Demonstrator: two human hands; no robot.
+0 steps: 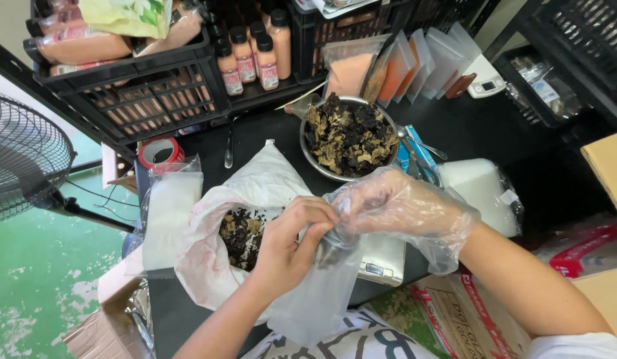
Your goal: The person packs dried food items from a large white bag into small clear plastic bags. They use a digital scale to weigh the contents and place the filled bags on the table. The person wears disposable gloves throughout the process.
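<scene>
From the head camera, we saw the bare left hand (288, 242) pinching the mouth of a small clear plastic pouch (321, 279), holding it open. The right hand (388, 206), in a loose transparent glove for hygiene, closed on dark dried fungus at that mouth. A round steel bowl (348, 136) of fungus stood just beyond both hands.

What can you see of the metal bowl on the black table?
The metal bowl is round, shiny and looks like steel. It stands upright on the black table, behind the hands, below the rack of bottles. It is heaped with dark, curly dried pieces, black and tan. A white plastic bag lies against its near rim. No hand touches it.
</scene>
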